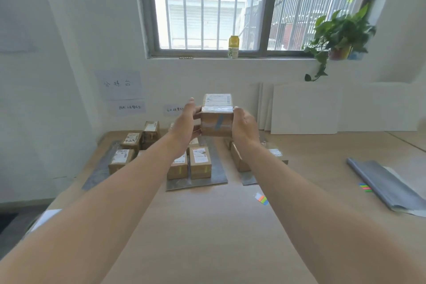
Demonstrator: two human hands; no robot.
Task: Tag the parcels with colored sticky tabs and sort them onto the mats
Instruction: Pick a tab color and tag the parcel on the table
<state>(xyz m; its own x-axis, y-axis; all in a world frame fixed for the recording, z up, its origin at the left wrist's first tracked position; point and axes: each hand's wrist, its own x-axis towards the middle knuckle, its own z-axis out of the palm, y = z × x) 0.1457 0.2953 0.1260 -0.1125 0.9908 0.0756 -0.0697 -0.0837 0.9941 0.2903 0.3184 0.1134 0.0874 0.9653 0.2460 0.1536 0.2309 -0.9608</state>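
From the head camera, a light wooden table (pixel 207 226) ran up to a white wall below a barred window (pixel 230 7). On the sill stood a yellow-capped bottle (pixel 233 46) and a leafy green potted plant (pixel 338 34). White rectangular boards (pixel 304 108) leaned on the wall at the table's far edge, and handwritten paper signs (pixel 118 84) were stuck to the wall, their writing too blurred to read.

Both arms reached out over the table's far half. The left hand (pixel 184 127) and the right hand (pixel 245 129) clamped a brown cardboard parcel (pixel 216 120) by its two sides, held in the air above the mats, with a blue sticky tab (pixel 220 122) on its near face.

Three grey flat mats lay side by side toward the far left corner: the left mat (pixel 99 173) carried several small brown boxes (pixel 121 159), and the middle mat (pixel 219 168) carried more labelled boxes (pixel 200 162), some hidden behind the left wrist. The right mat (pixel 249 178) and the box on it (pixel 239 161) were mostly covered by the right forearm.

A pad of multicoloured sticky tabs (pixel 261 199) lay just beside the right forearm. A second strip of tabs (pixel 365 187) lay against folded grey plastic sheets (pixel 387 184) at the table's right edge, which the frame cut off.
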